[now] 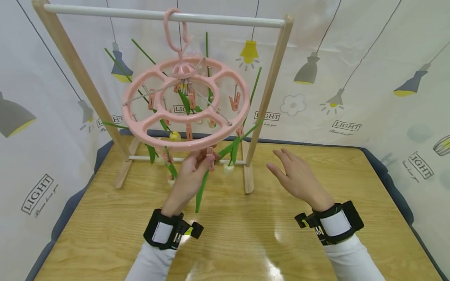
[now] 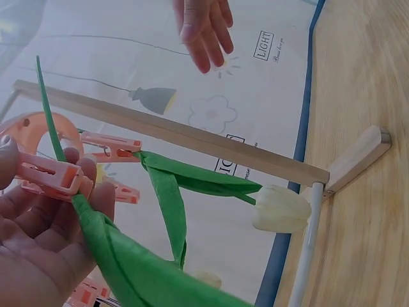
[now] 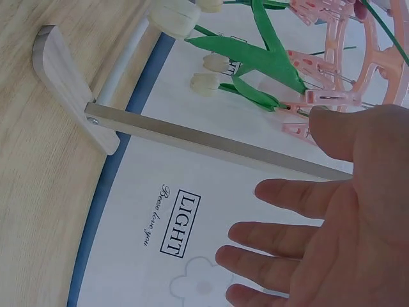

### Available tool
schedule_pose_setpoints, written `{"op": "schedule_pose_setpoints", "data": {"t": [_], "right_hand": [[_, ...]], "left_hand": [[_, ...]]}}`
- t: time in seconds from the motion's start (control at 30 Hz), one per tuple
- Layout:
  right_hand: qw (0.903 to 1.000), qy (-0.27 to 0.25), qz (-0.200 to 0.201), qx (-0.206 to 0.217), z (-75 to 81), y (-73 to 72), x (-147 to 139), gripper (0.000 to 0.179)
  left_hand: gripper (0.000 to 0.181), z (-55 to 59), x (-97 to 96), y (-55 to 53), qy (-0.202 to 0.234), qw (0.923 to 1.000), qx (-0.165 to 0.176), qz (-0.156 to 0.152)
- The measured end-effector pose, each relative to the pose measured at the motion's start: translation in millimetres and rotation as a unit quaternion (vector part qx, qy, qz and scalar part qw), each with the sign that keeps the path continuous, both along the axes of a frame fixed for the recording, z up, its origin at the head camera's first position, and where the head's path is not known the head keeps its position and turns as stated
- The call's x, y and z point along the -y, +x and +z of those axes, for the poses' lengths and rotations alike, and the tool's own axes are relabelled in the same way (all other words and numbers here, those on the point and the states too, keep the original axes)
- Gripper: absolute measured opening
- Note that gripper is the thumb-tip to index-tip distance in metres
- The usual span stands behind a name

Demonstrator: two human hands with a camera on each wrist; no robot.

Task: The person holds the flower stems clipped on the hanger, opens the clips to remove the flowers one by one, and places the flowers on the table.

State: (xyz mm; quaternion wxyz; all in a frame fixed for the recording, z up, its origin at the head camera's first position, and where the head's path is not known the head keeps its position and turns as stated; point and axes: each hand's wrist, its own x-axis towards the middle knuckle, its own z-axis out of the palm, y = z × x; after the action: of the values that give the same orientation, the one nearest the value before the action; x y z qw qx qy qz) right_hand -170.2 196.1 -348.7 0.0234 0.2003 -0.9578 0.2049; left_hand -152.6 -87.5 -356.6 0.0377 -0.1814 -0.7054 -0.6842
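The left hand's [image 1: 190, 173] fingers pinch a pink clip [image 1: 211, 158] at the near edge of the round pink hanger [image 1: 191, 145], with a green leaf [image 1: 200, 194] reaching down from it. A white tulip [image 1: 229, 168] hangs just right. The right hand [image 1: 299, 177], fingers spread, hovers over the counter [image 1: 299, 246], right of the wooden rack [image 1: 268, 91] carrying the hanger.

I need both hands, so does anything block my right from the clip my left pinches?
In the head view, the stand's right post and a white tulip lie between your right hand and the clip; the front looks open.
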Motion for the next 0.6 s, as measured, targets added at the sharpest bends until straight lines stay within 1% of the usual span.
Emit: {"op": "schedule_pose_setpoints", "data": {"t": [0.13,0.3,0.43,0.5,0.6], "right_hand": [[1.0,0.002,-0.001,0.002,3.2,-0.4,1,0.058],[1.0,-0.002,-0.002,0.006,7.2,-0.1,2,0.058],[0.9999,-0.004,0.001,0.009,9.4,1.4,1,0.059],[0.9999,-0.005,0.005,0.007,10.2,2.0,2,0.059],[0.9998,-0.013,0.016,-0.002,11.7,2.9,5,0.059]], "left_hand": [[0.036,-1.0,-3.0,1.6,-0.021,0.9998,-0.003,0.004],[0.038,-4.5,-3.7,3.7,-0.065,0.9975,-0.016,0.024],[0.042,-7.1,-2.0,5.3,-0.111,0.9927,-0.021,0.043],[0.044,-7.5,-0.8,6.6,-0.135,0.989,-0.026,0.054],[0.043,-7.9,1.2,8.1,-0.161,0.9826,-0.04,0.083]]}}
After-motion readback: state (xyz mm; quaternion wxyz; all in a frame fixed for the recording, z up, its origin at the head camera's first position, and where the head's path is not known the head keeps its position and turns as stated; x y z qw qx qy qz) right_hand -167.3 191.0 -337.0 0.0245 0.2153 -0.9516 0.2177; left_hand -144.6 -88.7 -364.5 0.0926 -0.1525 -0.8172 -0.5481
